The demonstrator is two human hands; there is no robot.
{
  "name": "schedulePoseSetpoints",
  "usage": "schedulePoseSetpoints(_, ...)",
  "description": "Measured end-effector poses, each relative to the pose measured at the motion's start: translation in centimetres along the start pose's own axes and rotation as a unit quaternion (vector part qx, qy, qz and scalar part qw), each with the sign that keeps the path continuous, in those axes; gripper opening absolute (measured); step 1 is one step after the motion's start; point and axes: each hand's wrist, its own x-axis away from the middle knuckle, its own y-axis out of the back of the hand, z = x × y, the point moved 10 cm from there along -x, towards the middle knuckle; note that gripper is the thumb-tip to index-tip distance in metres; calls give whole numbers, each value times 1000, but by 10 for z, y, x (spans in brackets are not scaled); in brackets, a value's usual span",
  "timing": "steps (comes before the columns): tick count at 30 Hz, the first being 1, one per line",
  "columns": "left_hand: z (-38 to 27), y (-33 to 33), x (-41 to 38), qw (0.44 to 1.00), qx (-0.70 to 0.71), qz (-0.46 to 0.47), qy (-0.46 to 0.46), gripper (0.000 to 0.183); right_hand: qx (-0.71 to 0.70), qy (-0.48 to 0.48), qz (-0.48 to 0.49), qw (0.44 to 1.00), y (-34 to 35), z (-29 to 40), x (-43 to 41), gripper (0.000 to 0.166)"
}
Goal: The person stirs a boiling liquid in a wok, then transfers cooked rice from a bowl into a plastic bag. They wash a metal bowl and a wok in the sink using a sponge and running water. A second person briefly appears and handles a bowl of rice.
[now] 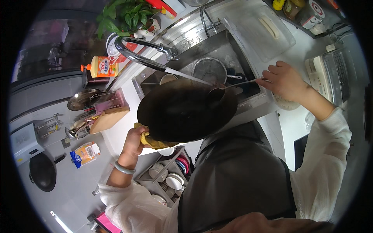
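My left hand (134, 139) grips the near left rim of a dark wok (183, 110) through a yellow cloth (156, 142). The wok is held tilted over the near side of the sink (243, 62). My right hand (281, 78) pinches the handle of a metal ladle or large spoon (243, 83), whose dark bowl lies at the wok's right side. Water runs from the chrome faucet (140, 59) towards the wok's far right rim. A round strainer or pot (209, 70) with a handle lies in the sink; its exact kind is unclear.
Left of the sink stand a yellow pump bottle (103, 67), a wooden block (109, 119) and a metal lid (84, 99). A translucent lid (262, 32) lies right of the sink, near a white appliance (320, 75). Below the counter a rack (145, 177) holds dishes.
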Motion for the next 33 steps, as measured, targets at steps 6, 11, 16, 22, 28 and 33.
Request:
schedulePoseSetpoints(6, 6, -23, -12, 1000, -15, -2, -18, 24, -63, -72, 64, 993, -38, 2, 8, 25)
schedulePoseSetpoints(11, 64, -42, -80, 998, 47, 43, -5, 16, -179, -229, 198, 936, -89, 1, 26, 35)
schedulePoseSetpoints(16, 106, -63, -124, 994, 75, 76, -19, 16, -308, -314, 209, 874, -140, 33, 32, 33)
schedulePoseSetpoints(22, 63, -39, -95, 957, -269, 37, -106, 35, -322, -346, 278, 836, -173, 57, 10, 33)
schedulePoseSetpoints(28, -27, -61, -80, 853, -324, -79, -402, 43, -636, -511, 209, 539, -203, 78, 48, 33)
schedulePoseSetpoints(33, -22, -157, -147, 893, -153, 41, -420, 16, -819, -523, 78, 221, -176, 128, 73, 30)
